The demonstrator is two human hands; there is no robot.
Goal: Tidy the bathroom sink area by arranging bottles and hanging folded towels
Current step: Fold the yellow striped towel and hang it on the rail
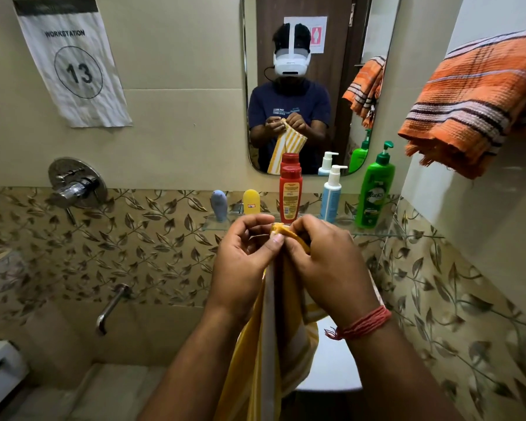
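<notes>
Below the glass shelf (216, 223), at six o'clock, the left hand (243, 262) and right hand (325, 268) are close together, both pinching the top edge of a soft yellow-and-white striped cloth towel (271, 344) that hangs limp between the forearms. At two o'clock a coarse orange striped towel (474, 107) is draped.

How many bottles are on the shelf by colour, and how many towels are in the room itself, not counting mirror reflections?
Grey-blue bottle: 1
Yellow bottle: 1
Red bottle: 1
White-and-blue pump bottle: 1
Green pump bottle: 1
Orange striped towel: 1, hanging
Yellow striped towel: 1, pinched by left hand and right hand
Total: 7
</notes>
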